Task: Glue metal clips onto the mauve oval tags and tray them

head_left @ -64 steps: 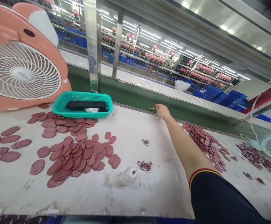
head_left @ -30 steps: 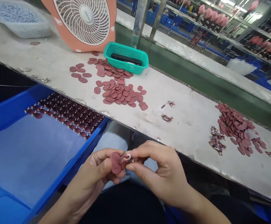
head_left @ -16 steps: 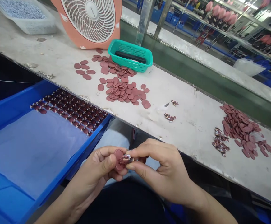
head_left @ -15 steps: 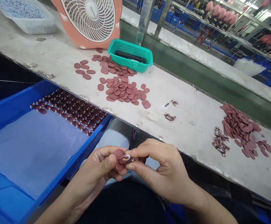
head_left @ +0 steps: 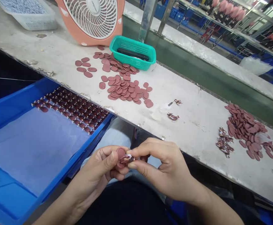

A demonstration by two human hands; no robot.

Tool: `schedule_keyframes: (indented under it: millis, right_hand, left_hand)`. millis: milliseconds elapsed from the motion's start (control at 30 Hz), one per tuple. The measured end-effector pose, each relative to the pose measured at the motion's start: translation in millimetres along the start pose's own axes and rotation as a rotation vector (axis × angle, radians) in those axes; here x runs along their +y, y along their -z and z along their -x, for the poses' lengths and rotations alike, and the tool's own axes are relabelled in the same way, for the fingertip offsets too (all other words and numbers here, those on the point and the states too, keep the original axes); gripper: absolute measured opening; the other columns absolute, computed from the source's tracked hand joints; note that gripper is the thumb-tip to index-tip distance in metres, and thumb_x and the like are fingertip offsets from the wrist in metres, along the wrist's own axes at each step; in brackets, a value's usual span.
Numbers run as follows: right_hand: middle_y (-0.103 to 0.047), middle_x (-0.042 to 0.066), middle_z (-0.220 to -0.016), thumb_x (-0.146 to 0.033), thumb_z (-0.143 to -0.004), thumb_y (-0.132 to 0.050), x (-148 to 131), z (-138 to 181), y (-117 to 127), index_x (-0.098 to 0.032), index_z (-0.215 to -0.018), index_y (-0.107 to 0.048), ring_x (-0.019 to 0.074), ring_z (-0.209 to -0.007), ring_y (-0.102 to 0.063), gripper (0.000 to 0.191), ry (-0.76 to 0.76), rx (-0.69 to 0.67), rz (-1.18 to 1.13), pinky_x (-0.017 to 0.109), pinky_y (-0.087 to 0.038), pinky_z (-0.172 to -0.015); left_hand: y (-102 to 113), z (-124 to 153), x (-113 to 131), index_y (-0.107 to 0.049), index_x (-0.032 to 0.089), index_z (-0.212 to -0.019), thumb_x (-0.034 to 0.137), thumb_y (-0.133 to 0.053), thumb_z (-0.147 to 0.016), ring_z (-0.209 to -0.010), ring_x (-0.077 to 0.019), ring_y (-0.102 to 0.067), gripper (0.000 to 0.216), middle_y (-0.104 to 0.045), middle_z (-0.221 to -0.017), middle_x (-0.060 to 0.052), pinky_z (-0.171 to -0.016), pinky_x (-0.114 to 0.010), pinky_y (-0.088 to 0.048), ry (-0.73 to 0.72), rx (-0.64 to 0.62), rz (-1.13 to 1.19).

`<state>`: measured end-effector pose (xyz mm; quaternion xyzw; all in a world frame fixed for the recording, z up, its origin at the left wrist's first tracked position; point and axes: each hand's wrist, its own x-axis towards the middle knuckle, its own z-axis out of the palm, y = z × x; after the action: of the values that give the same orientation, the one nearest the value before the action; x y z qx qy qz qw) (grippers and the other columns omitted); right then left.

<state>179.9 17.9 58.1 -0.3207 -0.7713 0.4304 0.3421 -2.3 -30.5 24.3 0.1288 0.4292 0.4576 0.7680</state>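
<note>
My left hand (head_left: 96, 167) is shut on a maroon oval pad (head_left: 121, 153), held upright between thumb and fingers. My right hand (head_left: 164, 168) pinches a small patterned maroon-and-white piece (head_left: 127, 159) against that pad. Its exact join to the pad is hidden by my fingers. More maroon ovals lie heaped on the white table (head_left: 193, 125), in one pile (head_left: 124, 89) beyond my hands and another (head_left: 246, 128) to the right. Small patterned pieces (head_left: 224, 145) lie beside the right pile.
A blue tray (head_left: 89, 147) at my left holds rows of finished maroon pieces (head_left: 70, 109) on a pale sheet. A teal basket (head_left: 136, 64), an orange fan (head_left: 91, 18) and a white plastic tray (head_left: 26, 18) stand along the table's far side.
My left arm no longer reaches across the table. Both hands now hold the pad and piece together in front of me, and the pad has turned, showing less of its face.
</note>
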Motion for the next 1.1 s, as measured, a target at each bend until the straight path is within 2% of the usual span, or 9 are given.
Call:
schedule_keyframes:
  millis: [367,533,700,867,1000,1100]
  right_hand:
    - [-0.077,0.001,-0.082,-0.016,-0.088,-0.075,-4,-4,1,-0.021,-0.100,-0.073,0.0118,-0.068,-0.068,0.012,0.044,-0.030,0.083,0.024,-0.056,-0.068]
    - [-0.077,0.001,-0.083,-0.015,-0.090,-0.072,-4,-5,0,-0.022,-0.100,-0.071,0.0132,-0.070,-0.069,0.012,0.087,-0.028,0.096,0.025,-0.057,-0.069]
    - [-0.077,0.003,-0.082,-0.011,-0.090,-0.071,-5,-3,-1,-0.017,-0.100,-0.070,0.0124,-0.070,-0.069,0.012,0.144,-0.019,0.101,0.023,-0.057,-0.069]
    - [-0.078,0.003,-0.084,-0.009,-0.091,-0.070,-9,1,0,-0.017,-0.105,-0.069,0.0124,-0.073,-0.070,0.016,0.194,-0.011,0.098,0.023,-0.058,-0.072]
    - [-0.079,0.004,-0.089,-0.011,-0.094,-0.067,-9,3,0,-0.018,-0.109,-0.068,0.0128,-0.075,-0.071,0.017,0.209,-0.020,0.073,0.024,-0.059,-0.072]
    - [-0.078,0.003,-0.084,-0.007,-0.091,-0.069,-5,2,0,-0.016,-0.107,-0.069,0.0124,-0.074,-0.071,0.018,0.182,-0.021,0.063,0.023,-0.058,-0.072]
  left_hand:
    - [2,-1,1,-0.083,0.018,-0.078,0.053,-0.089,-0.066,-0.051,-0.0069,-0.054,0.038,-0.064,-0.057,0.002,-0.052,-0.013,-0.048,-0.010,0.005,0.008]
    - [8,-3,0,-0.083,0.019,-0.077,0.051,-0.094,-0.058,-0.050,-0.0073,-0.056,0.038,-0.068,-0.059,0.000,-0.051,-0.014,-0.050,-0.005,-0.028,0.007]
    - [10,0,0,-0.083,0.019,-0.077,0.050,-0.093,-0.060,-0.052,-0.0093,-0.060,0.037,-0.071,-0.060,-0.001,-0.052,-0.016,-0.052,-0.027,-0.014,-0.028]
    - [5,4,2,-0.084,0.022,-0.079,0.041,-0.092,-0.067,-0.056,-0.0103,-0.063,0.024,-0.075,-0.061,-0.002,-0.054,-0.015,-0.051,-0.079,-0.085,-0.005]
    - [3,3,2,-0.084,0.023,-0.079,0.041,-0.094,-0.063,-0.057,-0.0121,-0.067,0.026,-0.077,-0.062,-0.001,-0.055,-0.016,-0.052,-0.057,-0.106,0.017]
    - [4,-2,0,-0.084,0.023,-0.079,0.043,-0.094,-0.063,-0.056,-0.0112,-0.066,0.028,-0.077,-0.062,-0.002,-0.055,-0.016,-0.051,-0.029,-0.105,0.030]
